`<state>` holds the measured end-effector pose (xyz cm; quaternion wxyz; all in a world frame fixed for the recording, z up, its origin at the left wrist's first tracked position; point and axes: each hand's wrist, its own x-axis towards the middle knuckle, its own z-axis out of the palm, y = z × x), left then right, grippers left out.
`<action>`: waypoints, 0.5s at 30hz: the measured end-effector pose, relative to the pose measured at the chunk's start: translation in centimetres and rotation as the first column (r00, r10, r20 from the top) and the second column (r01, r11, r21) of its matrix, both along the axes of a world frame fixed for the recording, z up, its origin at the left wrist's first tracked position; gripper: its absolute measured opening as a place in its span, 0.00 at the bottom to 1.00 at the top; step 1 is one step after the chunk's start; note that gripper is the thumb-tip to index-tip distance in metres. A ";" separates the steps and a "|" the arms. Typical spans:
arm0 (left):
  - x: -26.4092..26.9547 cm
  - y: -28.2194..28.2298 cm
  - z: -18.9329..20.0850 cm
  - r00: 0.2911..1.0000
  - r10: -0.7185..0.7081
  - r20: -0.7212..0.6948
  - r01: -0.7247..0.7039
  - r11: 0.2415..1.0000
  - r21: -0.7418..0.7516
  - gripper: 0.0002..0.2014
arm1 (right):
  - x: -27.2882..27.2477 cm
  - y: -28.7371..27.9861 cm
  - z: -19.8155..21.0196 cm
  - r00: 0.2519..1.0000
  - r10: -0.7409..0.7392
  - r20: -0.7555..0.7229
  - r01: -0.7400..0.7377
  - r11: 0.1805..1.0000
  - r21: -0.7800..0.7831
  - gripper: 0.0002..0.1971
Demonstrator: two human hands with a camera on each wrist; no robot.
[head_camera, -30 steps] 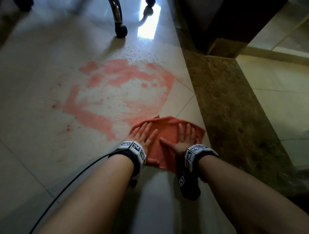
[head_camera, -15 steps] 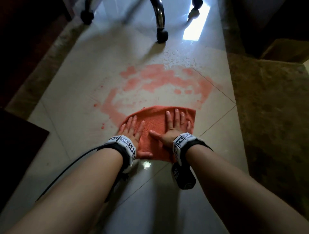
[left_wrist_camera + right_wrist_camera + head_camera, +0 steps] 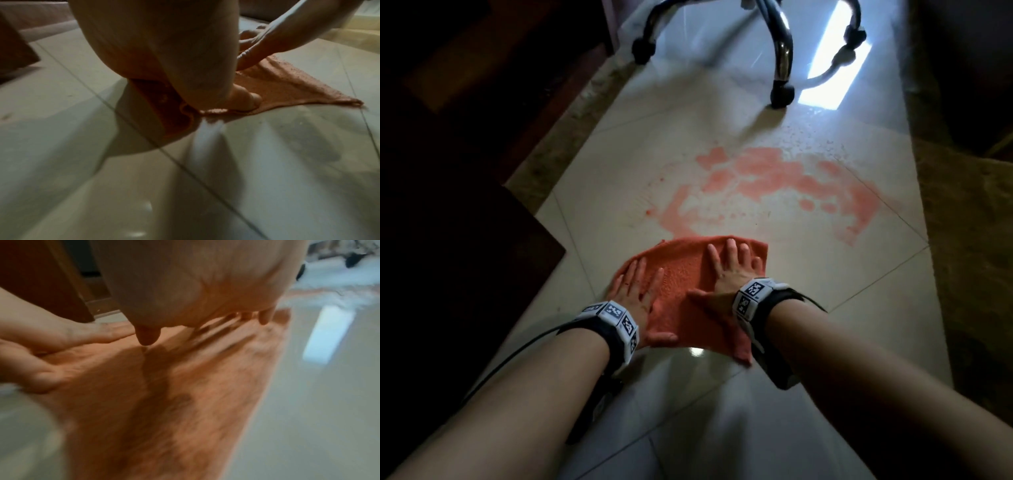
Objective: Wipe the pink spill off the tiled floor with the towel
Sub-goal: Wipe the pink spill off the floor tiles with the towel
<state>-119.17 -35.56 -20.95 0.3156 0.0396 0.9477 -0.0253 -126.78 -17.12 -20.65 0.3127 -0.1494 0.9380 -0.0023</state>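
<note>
An orange-red towel (image 3: pixel 681 274) lies flat on the pale tiled floor (image 3: pixel 808 308), at the near left edge of the pink spill (image 3: pixel 774 185). My left hand (image 3: pixel 635 284) presses flat on the towel's left part, fingers straight and spread. My right hand (image 3: pixel 726 270) presses flat on its right part, fingers pointing toward the spill. The smeared spill spreads beyond the towel, up and to the right. In the left wrist view the towel (image 3: pixel 287 87) trails out to a corner. In the right wrist view the towel (image 3: pixel 164 402) fills the frame under both palms.
A wheeled chair base (image 3: pixel 780 92) stands just past the spill, with another caster (image 3: pixel 643 51) at the far left. Dark furniture (image 3: pixel 448 222) borders the left side. A dark stone strip (image 3: pixel 969 257) runs along the right. A bright reflection (image 3: pixel 832 68) lies on wet floor.
Both hands have slid the towel to the left, from the spill's lower right edge to its lower left edge. The wiped lower band of pink is gone.
</note>
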 end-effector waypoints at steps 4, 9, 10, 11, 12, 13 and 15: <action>1.9 -3.4 -0.3 0.997 0.075 -0.001 -0.075 0.997 0.021 0.72 | -0.6 -2.6 0.1 0.980 0.191 -0.057 -0.191 0.981 -0.001 0.49; 4.7 -7.8 -0.6 0.989 0.146 -0.009 -0.145 0.989 0.023 0.71 | 1.6 -6.5 -1.9 0.918 0.385 -0.096 -0.394 0.911 -0.119 0.41; 5.0 -8.4 -0.5 0.988 0.155 -0.007 -0.155 0.988 0.026 0.71 | 1.8 -7.1 -2.1 0.915 0.394 -0.088 -0.403 0.906 -0.130 0.40; 5.3 -9.0 -0.4 0.988 0.157 -0.002 -0.157 0.987 0.021 0.71 | 1.9 -7.6 -2.4 0.915 0.393 -0.085 -0.402 0.906 -0.136 0.40; 5.5 -9.5 -0.4 0.988 0.156 0.004 -0.156 0.988 0.014 0.71 | 1.9 -8.0 -2.6 0.918 0.387 -0.089 -0.396 0.907 -0.140 0.40; 5.7 -9.8 -0.5 0.988 0.154 0.009 -0.154 0.988 0.012 0.70 | 2.0 -8.3 -2.8 0.921 0.378 -0.094 -0.388 0.911 -0.142 0.40; 5.7 -10.3 -0.6 0.989 0.150 0.015 -0.150 0.989 0.019 0.70 | 1.9 -8.7 -3.0 0.924 0.368 -0.100 -0.379 0.914 -0.141 0.41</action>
